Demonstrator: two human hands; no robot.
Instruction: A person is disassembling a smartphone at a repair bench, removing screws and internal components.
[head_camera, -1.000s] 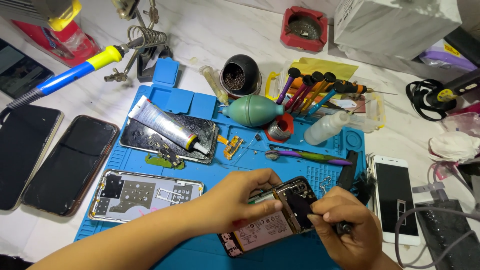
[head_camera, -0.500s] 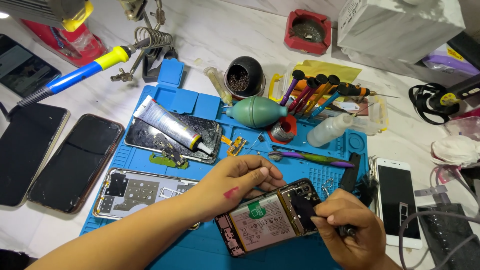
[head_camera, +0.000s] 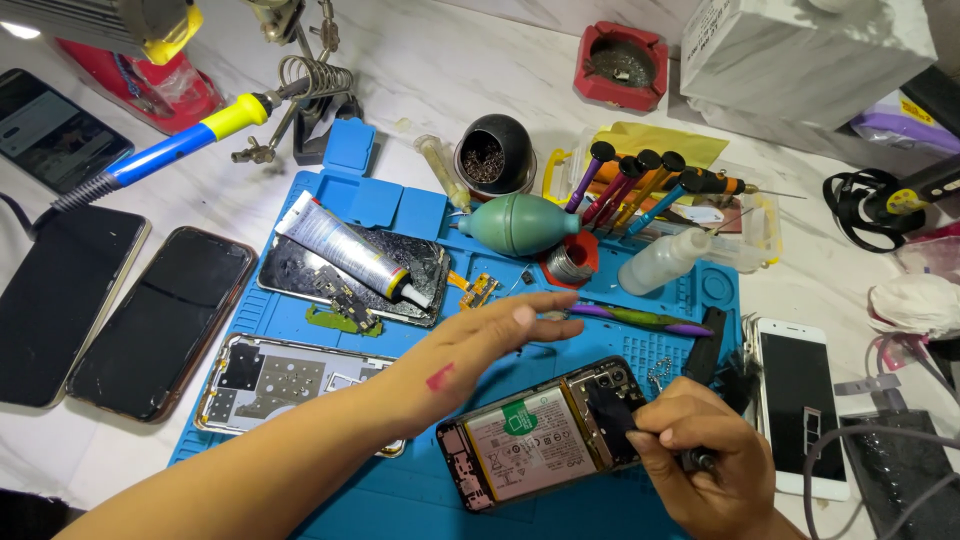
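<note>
An opened phone (head_camera: 545, 435) lies back-off on the blue work mat (head_camera: 360, 205), its battery and board exposed. My right hand (head_camera: 700, 450) is closed around a thin dark tool (head_camera: 697, 460) at the phone's upper right corner. My left hand (head_camera: 480, 345) hovers flat just above and left of the phone, fingers stretched toward purple tweezers (head_camera: 640, 318), holding nothing.
On the mat sit an empty phone frame (head_camera: 275, 380), a cracked screen with a glue tube (head_camera: 345, 248), a green air blower (head_camera: 518, 224), a squeeze bottle (head_camera: 662, 262) and several screwdrivers (head_camera: 630, 185). Dark phones (head_camera: 160, 320) lie left, a white phone (head_camera: 798, 400) right, a soldering iron (head_camera: 185, 145) behind.
My left hand has lifted off the opened phone and reached up and right, uncovering its battery. The right hand stays at the phone's corner with the tool.
</note>
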